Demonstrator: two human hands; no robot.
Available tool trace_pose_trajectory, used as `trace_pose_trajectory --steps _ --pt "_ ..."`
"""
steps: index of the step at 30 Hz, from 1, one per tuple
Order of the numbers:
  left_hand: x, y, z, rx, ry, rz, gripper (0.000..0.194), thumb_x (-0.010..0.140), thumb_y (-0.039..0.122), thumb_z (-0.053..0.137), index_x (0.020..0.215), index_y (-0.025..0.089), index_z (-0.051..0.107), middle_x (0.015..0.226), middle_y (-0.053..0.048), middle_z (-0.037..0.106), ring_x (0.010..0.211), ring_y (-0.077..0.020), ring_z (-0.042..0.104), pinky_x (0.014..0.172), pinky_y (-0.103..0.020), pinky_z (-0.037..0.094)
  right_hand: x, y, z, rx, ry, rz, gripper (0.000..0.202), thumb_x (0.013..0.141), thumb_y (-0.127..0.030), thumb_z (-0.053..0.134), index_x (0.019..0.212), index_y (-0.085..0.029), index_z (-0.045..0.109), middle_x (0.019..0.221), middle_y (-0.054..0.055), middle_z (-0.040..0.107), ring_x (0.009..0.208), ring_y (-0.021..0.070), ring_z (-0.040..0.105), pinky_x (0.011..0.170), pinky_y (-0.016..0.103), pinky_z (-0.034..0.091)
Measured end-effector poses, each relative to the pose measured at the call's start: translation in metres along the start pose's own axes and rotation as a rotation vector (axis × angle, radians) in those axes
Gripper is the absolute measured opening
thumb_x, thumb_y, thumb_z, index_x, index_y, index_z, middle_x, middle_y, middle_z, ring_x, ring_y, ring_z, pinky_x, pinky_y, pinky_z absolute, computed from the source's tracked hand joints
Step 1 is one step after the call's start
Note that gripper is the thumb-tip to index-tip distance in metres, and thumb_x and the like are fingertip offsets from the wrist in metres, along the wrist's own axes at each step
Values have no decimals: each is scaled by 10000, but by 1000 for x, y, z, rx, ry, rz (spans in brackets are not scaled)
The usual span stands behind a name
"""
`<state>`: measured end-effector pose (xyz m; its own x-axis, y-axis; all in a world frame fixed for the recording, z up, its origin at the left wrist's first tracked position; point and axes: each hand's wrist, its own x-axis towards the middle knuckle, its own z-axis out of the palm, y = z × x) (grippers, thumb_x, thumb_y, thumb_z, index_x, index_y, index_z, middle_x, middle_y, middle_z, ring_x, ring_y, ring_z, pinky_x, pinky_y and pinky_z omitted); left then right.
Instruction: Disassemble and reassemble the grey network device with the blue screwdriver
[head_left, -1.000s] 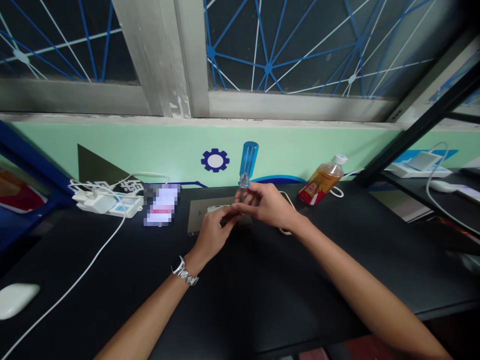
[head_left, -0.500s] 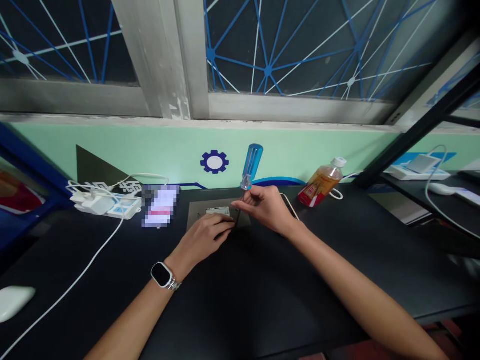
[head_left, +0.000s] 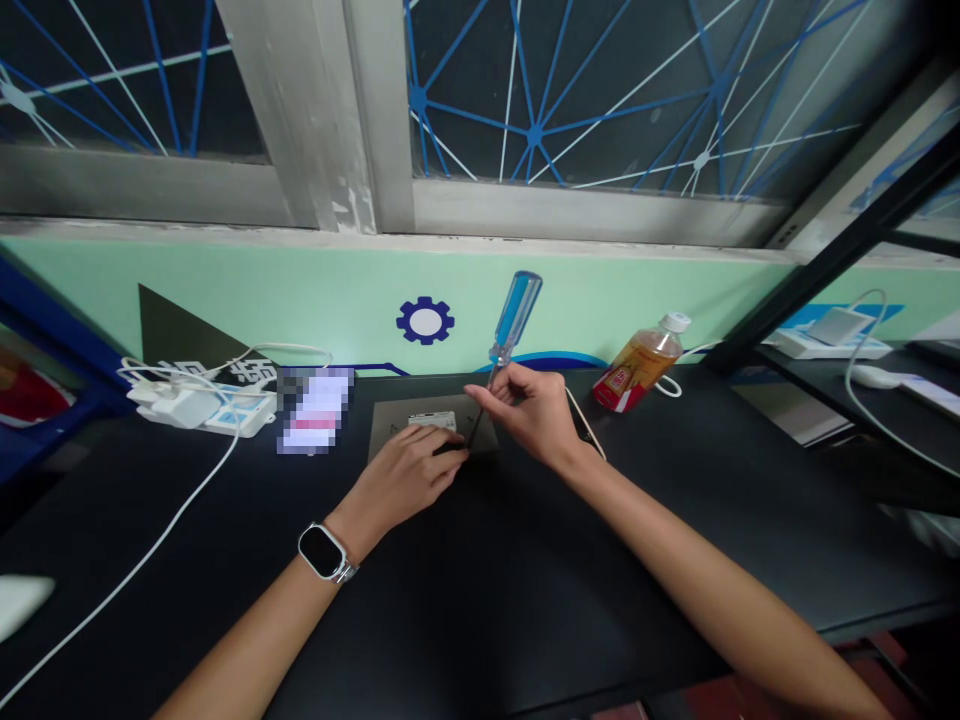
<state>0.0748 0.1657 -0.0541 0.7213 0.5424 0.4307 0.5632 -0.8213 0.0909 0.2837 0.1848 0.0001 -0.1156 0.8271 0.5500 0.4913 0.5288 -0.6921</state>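
My right hand [head_left: 534, 410] pinches the metal shaft of a screwdriver [head_left: 517, 310] just below its clear and blue handle. The screwdriver leans to the right, its tip down by the fingertips of my left hand [head_left: 409, 465]. Those left fingers are bent and close together over the near side of a small pale flat object [head_left: 433, 419]; whatever is between them is hidden. Beneath both lies a thin grey-brown sheet [head_left: 386, 420] with a few small dark bits on it. A watch [head_left: 322, 551] is on my left wrist.
A phone [head_left: 319, 410] with a blurred screen and a white power strip [head_left: 244, 408] with cables stand at the left. To the right are a tilted drink bottle [head_left: 637, 365] and a dark pale-edged object [head_left: 586, 425]. A white mouse-like object [head_left: 22, 603] sits far left.
The screwdriver handle has swung slightly to the right and turned in my right fingers. My left fingers have shifted a little on the sheet. The view has moved slightly.
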Motion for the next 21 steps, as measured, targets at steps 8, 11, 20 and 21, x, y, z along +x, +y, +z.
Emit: trace_pose_trajectory --steps 8,11,20,21 --pt "0 -1 2 -2 16 -3 278 972 166 516 1176 230 692 1153 -84 694 1077 -234 657 981 -431 497 13 -1 -17 168 84 115 415 831 -573 691 709 -213 526 554 2 609 509 159 626 506 265 448" --pt "0 1 2 22 -8 -23 263 967 189 527 1160 248 696 1164 -79 682 1102 -244 642 997 -440 475 14 3 -19 193 72 129 416 835 -582 682 725 -211 532 546 3 609 509 162 636 510 262 450" --pt "12 -15 1 -60 -42 -97 538 869 351 671 1381 249 540 1406 -118 546 1298 -312 505 1080 -486 393 12 11 -19 146 -84 192 400 939 -544 544 713 -234 429 491 -59 477 391 113 446 421 244 309" --pt "14 -21 3 -62 -53 -117 700 811 406 728 1444 248 472 1467 -137 490 1354 -342 446 1096 -508 374 11 14 -18 131 -85 192 407 948 -542 528 705 -234 420 486 -65 444 406 110 416 436 244 304"
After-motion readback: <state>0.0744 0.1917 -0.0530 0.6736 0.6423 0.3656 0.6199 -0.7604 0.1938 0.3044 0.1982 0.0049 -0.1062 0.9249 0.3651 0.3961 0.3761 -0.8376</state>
